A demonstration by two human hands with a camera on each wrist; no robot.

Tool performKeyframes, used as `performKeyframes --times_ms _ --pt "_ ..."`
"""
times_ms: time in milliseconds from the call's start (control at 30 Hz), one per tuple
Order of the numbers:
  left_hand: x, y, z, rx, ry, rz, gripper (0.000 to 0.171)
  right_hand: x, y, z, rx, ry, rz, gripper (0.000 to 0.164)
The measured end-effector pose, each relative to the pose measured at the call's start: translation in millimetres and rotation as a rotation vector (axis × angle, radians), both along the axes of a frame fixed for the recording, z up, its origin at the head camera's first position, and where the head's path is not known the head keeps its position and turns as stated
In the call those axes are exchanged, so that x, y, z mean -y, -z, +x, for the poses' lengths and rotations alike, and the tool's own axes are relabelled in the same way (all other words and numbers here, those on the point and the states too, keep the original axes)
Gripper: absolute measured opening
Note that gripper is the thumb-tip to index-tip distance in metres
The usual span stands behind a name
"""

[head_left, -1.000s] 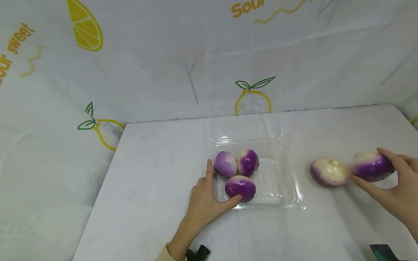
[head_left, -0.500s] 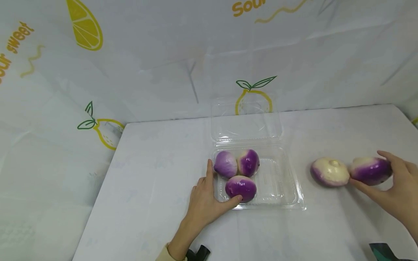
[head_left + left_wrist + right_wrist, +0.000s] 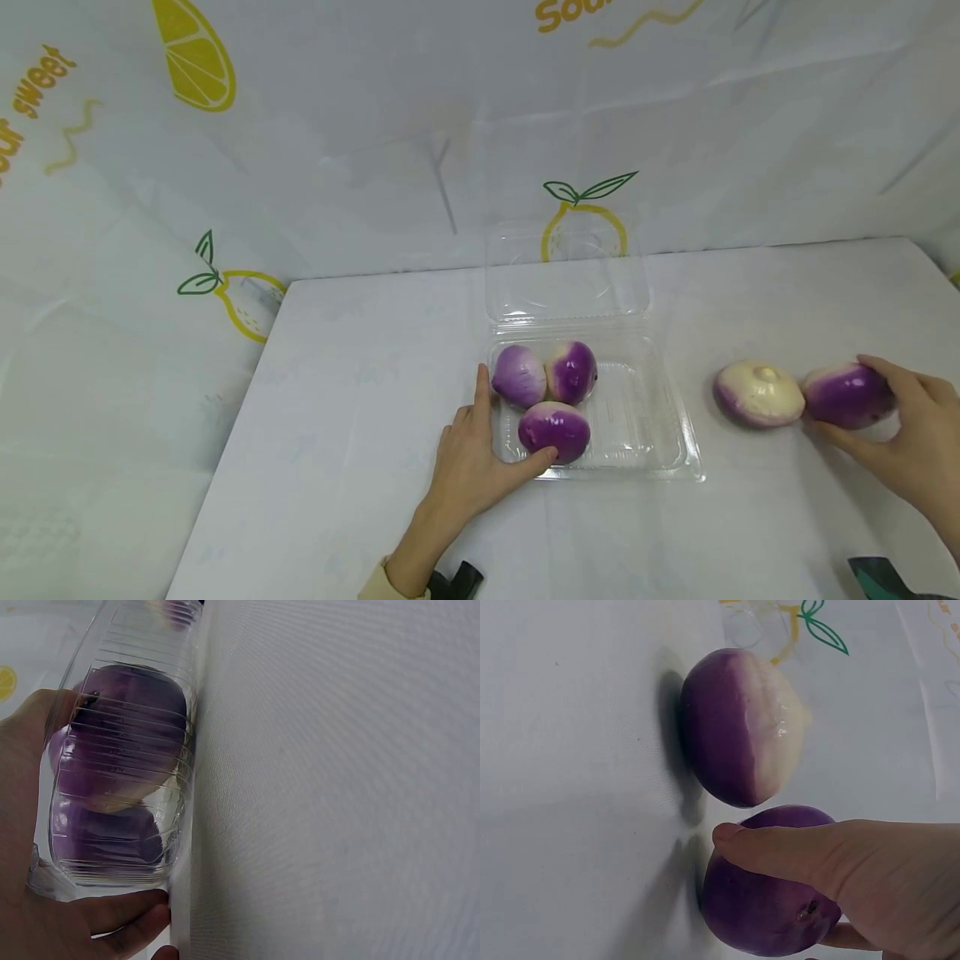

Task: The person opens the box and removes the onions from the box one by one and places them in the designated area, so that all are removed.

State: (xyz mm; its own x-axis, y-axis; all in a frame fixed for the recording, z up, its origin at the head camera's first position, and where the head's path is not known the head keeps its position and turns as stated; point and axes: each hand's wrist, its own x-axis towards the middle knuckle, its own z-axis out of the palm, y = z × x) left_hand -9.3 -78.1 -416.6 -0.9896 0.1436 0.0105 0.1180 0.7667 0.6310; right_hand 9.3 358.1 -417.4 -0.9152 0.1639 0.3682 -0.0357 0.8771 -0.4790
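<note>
Three shiny purple and cream onions, including the front onion [image 3: 554,432], sit in the left part of a clear plastic clamshell box [image 3: 637,408]. My left hand [image 3: 472,458] lies against the box's front left corner, thumb over the front edge by that onion and forefinger straight along the side. In the left wrist view the onions [image 3: 120,742] show through the ribbed wall. To the right, my right hand [image 3: 911,437] holds a purple onion [image 3: 847,396] between thumb and fingers, low at the table. Just left of it sits a cream-topped onion [image 3: 759,393].
The clear lid [image 3: 566,287] stands open behind the box. A white-covered table [image 3: 360,400] meets a lemon-printed cloth [image 3: 337,150] at the back. Black objects [image 3: 457,581] show at the bottom edge, one near my left wrist, another dark one [image 3: 877,577] at the lower right.
My right hand has lowered the purple onion and shifted it slightly left, beside the cream-topped onion. My left hand and the box stay in place.
</note>
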Motion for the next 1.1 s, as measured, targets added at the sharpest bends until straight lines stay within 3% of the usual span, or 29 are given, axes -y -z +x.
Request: performKeyframes --times_ms 133,500,600,833,1100 --pt "0 0.1 -0.3 0.007 -0.003 0.008 0.129 4 -0.5 0.9 0.032 0.037 0.002 0.124" --pt "0 0.9 -0.9 0.016 -0.004 0.008 0.129 11 -2.9 -1.4 0.155 0.115 0.092 0.095" --pt "0 0.7 -0.7 0.036 -0.008 0.013 0.129 11 -2.6 -2.3 0.17 0.114 0.088 0.086" --pt "0 0.9 -0.7 0.053 -0.01 0.022 0.129 8 1.1 -1.3 0.195 0.083 0.084 0.084" --pt "0 0.6 -0.5 0.041 -0.01 0.018 0.129 7 3.7 -3.3 0.188 0.124 0.1 0.08"
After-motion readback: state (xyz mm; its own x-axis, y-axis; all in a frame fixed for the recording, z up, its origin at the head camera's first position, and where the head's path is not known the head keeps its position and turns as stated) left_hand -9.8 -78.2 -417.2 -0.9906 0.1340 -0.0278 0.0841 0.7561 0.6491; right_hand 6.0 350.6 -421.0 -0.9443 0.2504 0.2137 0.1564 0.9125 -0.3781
